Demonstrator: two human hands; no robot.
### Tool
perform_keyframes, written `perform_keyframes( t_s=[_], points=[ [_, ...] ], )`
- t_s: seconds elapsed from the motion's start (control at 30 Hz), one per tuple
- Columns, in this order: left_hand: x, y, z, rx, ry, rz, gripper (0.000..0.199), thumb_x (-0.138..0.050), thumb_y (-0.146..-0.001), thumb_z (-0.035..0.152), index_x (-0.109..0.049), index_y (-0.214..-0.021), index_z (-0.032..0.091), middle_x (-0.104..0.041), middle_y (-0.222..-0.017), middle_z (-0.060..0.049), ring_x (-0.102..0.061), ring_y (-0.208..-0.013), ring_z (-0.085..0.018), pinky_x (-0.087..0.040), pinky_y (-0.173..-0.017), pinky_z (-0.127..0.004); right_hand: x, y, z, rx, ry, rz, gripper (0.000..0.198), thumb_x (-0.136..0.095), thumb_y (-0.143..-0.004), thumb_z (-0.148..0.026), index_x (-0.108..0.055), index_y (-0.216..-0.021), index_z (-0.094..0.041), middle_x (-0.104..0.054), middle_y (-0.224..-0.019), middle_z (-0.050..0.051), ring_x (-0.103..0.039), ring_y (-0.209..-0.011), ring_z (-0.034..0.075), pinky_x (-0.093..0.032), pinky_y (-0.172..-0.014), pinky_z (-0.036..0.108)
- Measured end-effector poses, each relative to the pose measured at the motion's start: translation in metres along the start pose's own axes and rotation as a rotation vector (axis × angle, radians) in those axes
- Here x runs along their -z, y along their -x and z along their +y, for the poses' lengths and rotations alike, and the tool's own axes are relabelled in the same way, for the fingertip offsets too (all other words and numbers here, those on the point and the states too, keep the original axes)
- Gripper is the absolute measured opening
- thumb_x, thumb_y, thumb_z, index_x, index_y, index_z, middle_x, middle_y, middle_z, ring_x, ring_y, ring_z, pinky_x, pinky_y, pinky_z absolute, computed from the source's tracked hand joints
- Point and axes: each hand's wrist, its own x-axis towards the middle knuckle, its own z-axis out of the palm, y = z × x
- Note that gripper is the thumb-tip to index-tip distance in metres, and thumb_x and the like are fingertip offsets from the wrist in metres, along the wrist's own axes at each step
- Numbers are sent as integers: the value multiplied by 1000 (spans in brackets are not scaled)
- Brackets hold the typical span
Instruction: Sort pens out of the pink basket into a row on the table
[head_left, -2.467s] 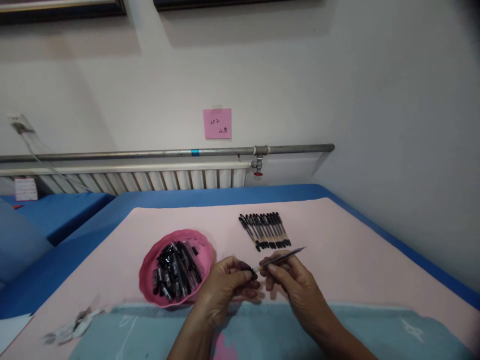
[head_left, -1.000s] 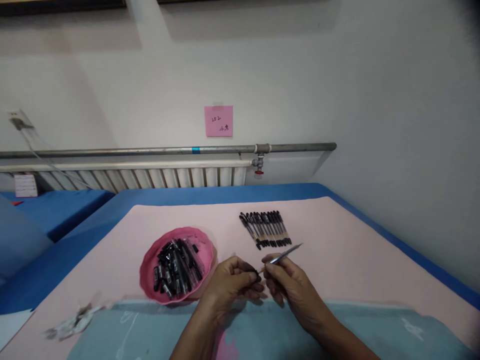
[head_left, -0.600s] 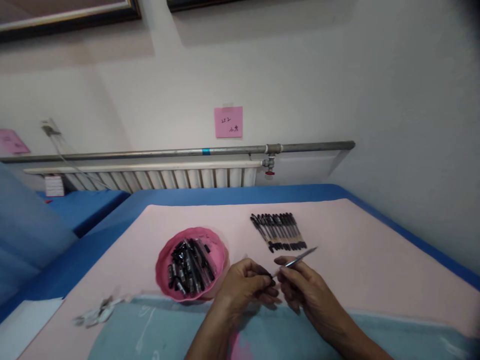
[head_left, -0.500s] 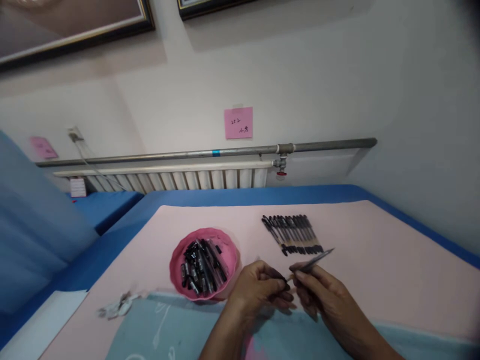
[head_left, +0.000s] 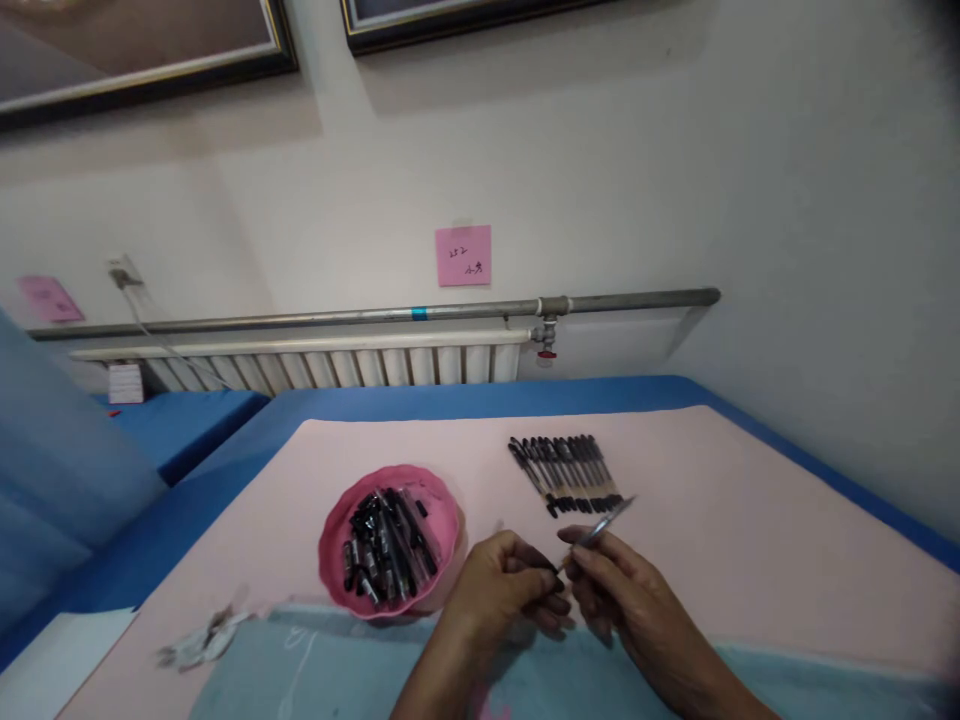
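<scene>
A clear pen barrel (head_left: 611, 519) slants up to the right, its tip end free, and my right hand (head_left: 626, 590) is closed around its lower part. Just left of it, my left hand (head_left: 510, 585) pinches a small black pen part (head_left: 556, 571), mostly hidden by the fingertips. The two hands nearly meet over the front of the pink mat. Beside my left hand stands a pink scalloped bowl (head_left: 330, 575) with black caps and clear pen parts (head_left: 390, 545) in it. Beyond my hands lies a row of black-capped pens (head_left: 566, 470), side by side.
A pink mat (head_left: 712, 540) covers the blue table (head_left: 465, 398). Teal patterned cloth (head_left: 360, 670) lies along the near edge, with a crumpled whitish scrap (head_left: 199, 640) and white paper (head_left: 67, 655) to the left. Behind are a radiator (head_left: 375, 367) and a pipe (head_left: 315, 321).
The view has shifted slightly, so everything sits a little farther left and lower. Both hands keep their grip, and the pen barrel is still slanted.
</scene>
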Motion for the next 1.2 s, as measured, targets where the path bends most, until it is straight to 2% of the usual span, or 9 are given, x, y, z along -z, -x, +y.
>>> perform_keyframes(
  t_s=[0.07, 0.2, 0.4, 0.6, 0.67, 0.8, 0.93, 1.07, 1.2],
  points=[
    [1, -1, -1, 3, -6, -11, 37, -74, -51, 35, -51, -70, 13, -65, -59, -7, -61, -48, -17, -49, -51, -32, -1, 1, -1, 0, -38, -4, 33, -64, -69, -43, -56, -90, -19, -54, -57, -6, -43, -39, 7, -30, -36, 20],
    [1, -2, -3, 3, -32, -24, 36, -73, -52, 35, -50, -70, 13, -64, -57, -6, -61, -49, -17, -47, -50, -30, -2, 2, 0, -20, -22, 13, 27, -64, -69, -42, -54, -74, -18, -48, -51, -7, -38, -37, 5, -27, -35, 18],
    [-4, 1, 1, -13, -133, 30, 25, -68, -58, 29, -51, -69, 15, -62, -54, -3, -57, -46, -13, -44, -50, -26, -4, 2, 0, -19, 23, 28, 30, -63, -68, -47, -55, -77, -19, -45, -45, -9, -36, -35, 6, -24, -35, 19],
    [-9, 2, -1, -87, -247, 55, 12, -61, -63, 25, -53, -67, 17, -59, -56, 1, -57, -51, -13, -44, -55, -25, -4, 2, -2, -36, 47, 68, 29, -62, -67, -47, -52, -68, -20, -41, -43, -8, -34, -36, 6, -23, -35, 19],
    [-5, 3, 3, -185, -388, 89, 8, -60, -67, 24, -56, -68, 18, -60, -62, -1, -56, -58, -14, -42, -58, -25, -3, 1, -1, -29, 67, 71, 30, -61, -69, -48, -52, -66, -20, -41, -43, -7, -35, -36, 7, -25, -35, 20],
    [22, 10, 26, -484, -748, 393, 9, -52, -76, 24, -60, -75, 20, -63, -75, -4, -54, -72, -17, -38, -68, -26, 1, -3, 6, -24, 63, 75, 32, -61, -69, -50, -53, -66, -19, -44, -47, -5, -38, -40, 8, -26, -36, 21],
    [57, 17, 43, -345, -1107, 758, 15, -47, -75, 14, -61, -79, 16, -63, -91, -14, -54, -85, -25, -35, -79, -34, 3, -4, 9, -45, 58, 53, 31, -62, -69, -50, -55, -70, -19, -46, -49, -5, -39, -42, 9, -25, -37, 20],
    [71, 17, 42, -176, -1225, 830, 21, -48, -69, 7, -63, -82, 12, -61, -95, -19, -55, -89, -29, -34, -81, -36, -1, -2, 3, -29, 95, 54, 33, -61, -68, -51, -55, -67, -19, -44, -45, -5, -37, -39, 8, -25, -37, 21],
    [73, 15, 40, -143, -1274, 813, 25, -44, -70, 6, -65, -85, 9, -62, -95, -24, -58, -87, -32, -36, -78, -39, -3, 0, -1, -34, 97, 61, 33, -61, -67, -52, -55, -69, -20, -46, -46, -5, -38, -40, 9, -25, -37, 21]
  ],
)
